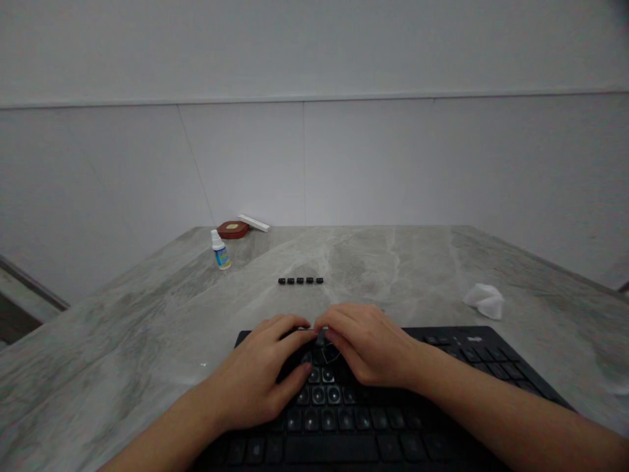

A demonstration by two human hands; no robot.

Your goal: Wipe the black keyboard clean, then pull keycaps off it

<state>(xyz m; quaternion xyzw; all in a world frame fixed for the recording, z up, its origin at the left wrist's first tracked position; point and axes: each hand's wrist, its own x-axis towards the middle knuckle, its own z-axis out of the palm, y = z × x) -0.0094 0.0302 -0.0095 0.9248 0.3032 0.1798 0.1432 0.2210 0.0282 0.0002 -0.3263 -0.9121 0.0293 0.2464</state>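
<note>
A black keyboard [331,448] lies in front of me, and several keys in its middle show round, pale centres. My right hand [366,344] is over its upper middle, with thumb and index finger pinched together at the top rows. A small dark piece shows at those fingertips, too hidden to name, and a thin, wire-like outline [330,356] lies just below them. My left hand [268,370] rests on the keyboard's left part. Its index finger reaches to the same spot, while the thumb is apart, near the keys. Beyond the keyboard, several small black keycaps [300,280] stand in a row.
A white spray bottle [221,252] with a blue label stands at the back left of the marbled table [393,262]. Behind it are a reddish-brown box [232,230] and a white strip [254,223], near the wall. Crumpled white tissue [485,301] lies at right.
</note>
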